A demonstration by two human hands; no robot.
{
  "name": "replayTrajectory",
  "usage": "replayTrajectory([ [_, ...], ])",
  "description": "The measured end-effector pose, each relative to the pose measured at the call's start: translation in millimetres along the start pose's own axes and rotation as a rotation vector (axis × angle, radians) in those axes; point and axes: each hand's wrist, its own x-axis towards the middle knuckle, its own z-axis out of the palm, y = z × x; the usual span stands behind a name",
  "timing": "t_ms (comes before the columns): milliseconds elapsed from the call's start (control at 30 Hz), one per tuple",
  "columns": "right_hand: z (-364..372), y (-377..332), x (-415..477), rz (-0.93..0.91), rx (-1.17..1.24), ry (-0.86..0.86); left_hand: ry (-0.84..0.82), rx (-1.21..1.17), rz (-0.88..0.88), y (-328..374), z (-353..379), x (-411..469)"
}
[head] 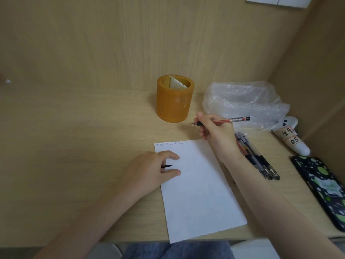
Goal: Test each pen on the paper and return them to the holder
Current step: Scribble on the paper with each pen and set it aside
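Observation:
A white sheet of paper (197, 187) lies on the wooden desk, with a row of small written marks along its top edge. My right hand (214, 133) grips a red pen (224, 120) above the desk, its uncapped tip pointing left toward the amber round holder (174, 101). My left hand (153, 169) rests on the paper's left edge and holds a small black pen cap (167, 166) between its fingers. Several more pens (255, 156) lie in a bundle to the right of the paper, partly hidden by my right wrist.
Crumpled bubble wrap (242, 101) sits at the back right. A white tube with handwritten labels (291, 139) and a phone in a green-spotted case (323, 187) lie at the right edge. Wooden walls close the desk at the back and right.

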Motion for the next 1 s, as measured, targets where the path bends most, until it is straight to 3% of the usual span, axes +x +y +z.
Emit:
replayTrajectory([
  [133, -2.6, -6.1, -9.1, 0.09, 0.089, -0.023, 0.015, -0.057, 0.005, 1.6, -0.3, -1.7],
  [367, 7.5, -14.8, -32.5, 0.183, 0.153, -0.107, 0.017, -0.39, -0.007, 6.2, -7.4, 3.4],
  [800, 24.3, -14.4, -49.4, 0.097, 0.077, -0.099, -0.018, -0.425, 0.03, 18.4, -5.2, 4.1],
  [1000, 26.5, -8.1, -55.0, 0.085, -0.012, -0.213, -0.034, -0.394, 0.058, 25.6, -7.4, 3.8],
])
